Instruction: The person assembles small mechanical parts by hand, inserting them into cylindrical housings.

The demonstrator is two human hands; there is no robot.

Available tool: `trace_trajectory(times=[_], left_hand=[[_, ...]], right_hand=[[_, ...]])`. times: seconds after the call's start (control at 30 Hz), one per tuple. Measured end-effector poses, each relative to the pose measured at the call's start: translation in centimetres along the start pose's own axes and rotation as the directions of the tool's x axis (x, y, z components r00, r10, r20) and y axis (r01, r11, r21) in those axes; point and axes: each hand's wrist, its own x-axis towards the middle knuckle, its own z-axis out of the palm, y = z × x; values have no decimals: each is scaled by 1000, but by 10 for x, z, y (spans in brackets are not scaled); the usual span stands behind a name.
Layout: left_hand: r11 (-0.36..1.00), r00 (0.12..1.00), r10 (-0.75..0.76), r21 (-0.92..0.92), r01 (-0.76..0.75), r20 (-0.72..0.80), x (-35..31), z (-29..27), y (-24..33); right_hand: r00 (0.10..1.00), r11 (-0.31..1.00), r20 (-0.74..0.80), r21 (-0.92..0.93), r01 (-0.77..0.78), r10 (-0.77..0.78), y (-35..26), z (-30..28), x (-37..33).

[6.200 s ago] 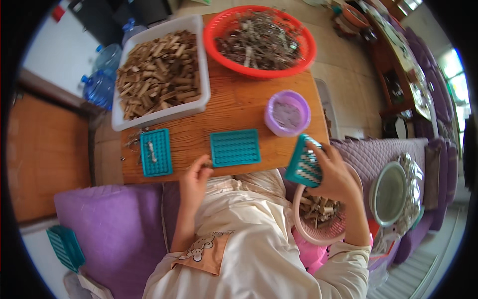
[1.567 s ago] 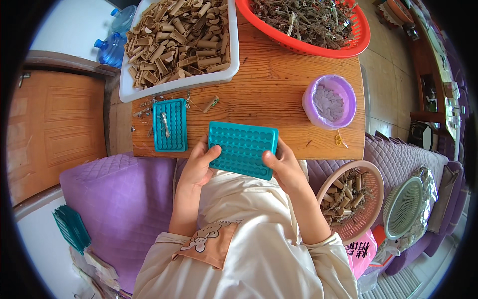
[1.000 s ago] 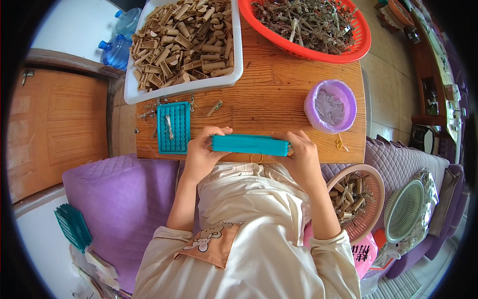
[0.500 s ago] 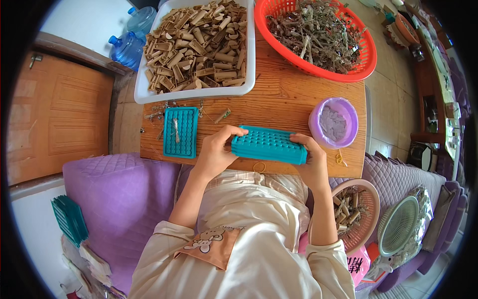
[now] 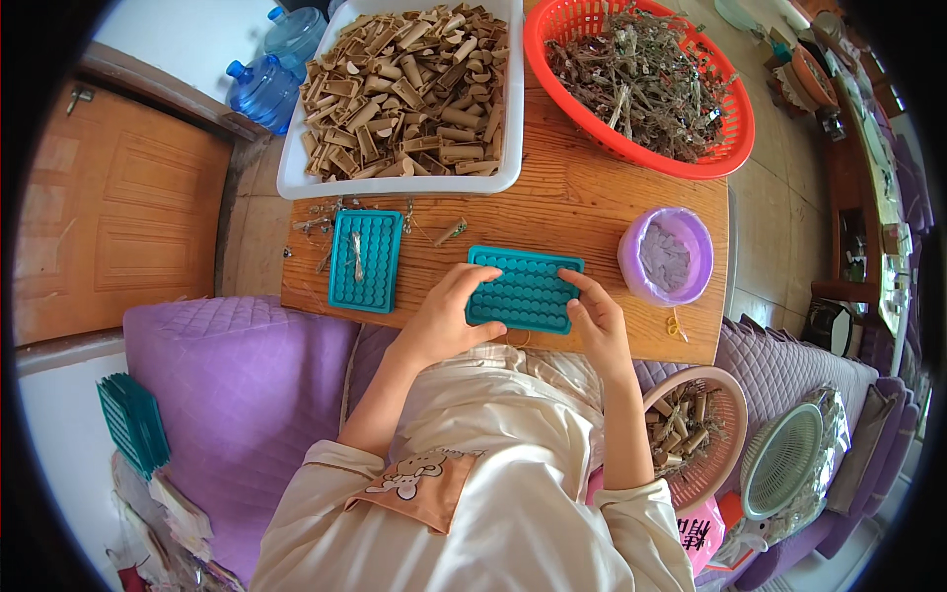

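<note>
A teal plastic tray [image 5: 525, 296] with rows of round cups lies face up at the table's near edge. Its cups look bare. My left hand [image 5: 449, 311] grips the tray's left end, index finger over the far corner and thumb along the near side. On the right end, the index finger and thumb of my right hand [image 5: 598, 321] press the rim; the other fingers are partly hidden. To the left, a second teal tray [image 5: 380, 261] rests flat with a small bundle of pale dried stalks [image 5: 357, 255] on it. A short tan tube piece [image 5: 450, 232] lies between the trays.
A white bin [image 5: 395, 187] full of tan half-tube pieces and a red basket [image 5: 612, 153] of dried plant matter or scraps fill the far side. Right stands a purple-lined tub [image 5: 702, 259] with grey contents. A pink basket [image 5: 735, 419] sits below the table's right edge.
The teal tray, tilted up between my hands before, is now lower and faces up. My left hand's thumb has spread along its near side, and my right hand has shifted left and down.
</note>
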Motion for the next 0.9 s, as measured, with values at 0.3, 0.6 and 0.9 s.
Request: trace_trajectory(times=[0.3,0.6,0.9], left_hand=[[914,995,-18,406,-24,101,5,3,14],[828,981,33,544,-134,191,22,6,16],[958,978,142,270,-96,-155,2,-7,29]], right_hand=[[979,973,-169,-217,74,-112,17,2,2],[864,850,-285,-460,255,-414,-17,14,-12],[796,927,-507,-13,376,-330,-14,39,-29]])
